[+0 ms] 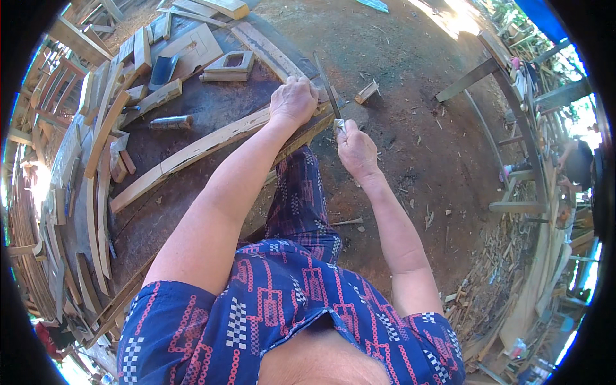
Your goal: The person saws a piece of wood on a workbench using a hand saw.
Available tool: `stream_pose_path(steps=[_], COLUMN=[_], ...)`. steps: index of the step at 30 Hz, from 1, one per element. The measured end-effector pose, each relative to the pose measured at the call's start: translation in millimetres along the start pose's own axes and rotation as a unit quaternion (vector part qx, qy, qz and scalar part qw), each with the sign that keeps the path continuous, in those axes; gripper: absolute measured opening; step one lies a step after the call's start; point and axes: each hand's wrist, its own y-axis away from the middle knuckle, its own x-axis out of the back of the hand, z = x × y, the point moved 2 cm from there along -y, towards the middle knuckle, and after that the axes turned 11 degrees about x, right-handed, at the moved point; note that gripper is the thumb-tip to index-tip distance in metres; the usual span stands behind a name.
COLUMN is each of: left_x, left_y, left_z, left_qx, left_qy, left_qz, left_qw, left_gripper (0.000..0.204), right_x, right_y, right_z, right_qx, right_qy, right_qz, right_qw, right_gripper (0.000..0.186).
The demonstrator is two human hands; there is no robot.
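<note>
A long, pale wooden strip point(192, 150) with a dark, rough edge lies slantwise over the dark workbench. My left hand point(294, 101) is closed over its far right end, fingers curled down on the wood. In my right hand point(357, 151) is the pale handle of what looks like a handsaw point(327, 83), its long thin blade seen almost edge-on. The blade points up and away, beside the strip's end; whether it touches the wood I cannot tell. Another plank point(266, 50) runs toward the same spot from beyond my left hand.
On the bench are a wooden block with an opening point(230, 66), a metal cylinder point(171, 122), a dark curved piece point(163, 72) and several timber offcuts. A small wood block point(367, 92) sits right of the blade. A wooden frame point(523, 122) stands right; a person point(576, 163) is beyond.
</note>
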Motion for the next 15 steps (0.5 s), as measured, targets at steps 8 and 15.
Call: stream_pose_path(steps=[8, 15], left_x=[1, 0], left_y=[2, 3], left_z=[1, 4], left_qx=[-0.004, -0.003], left_qy=[0.008, 0.010], left_qz=[0.007, 0.007], left_qw=[1.000, 1.000], left_gripper=[0.036, 0.037], right_x=[4, 15], right_y=[-4, 17], right_z=[-8, -5], right_qx=[-0.004, 0.001], right_qy=[0.069, 0.076], right_qz=[-0.042, -0.051], right_qw=[0.997, 0.996], right_gripper=[0.020, 0.021])
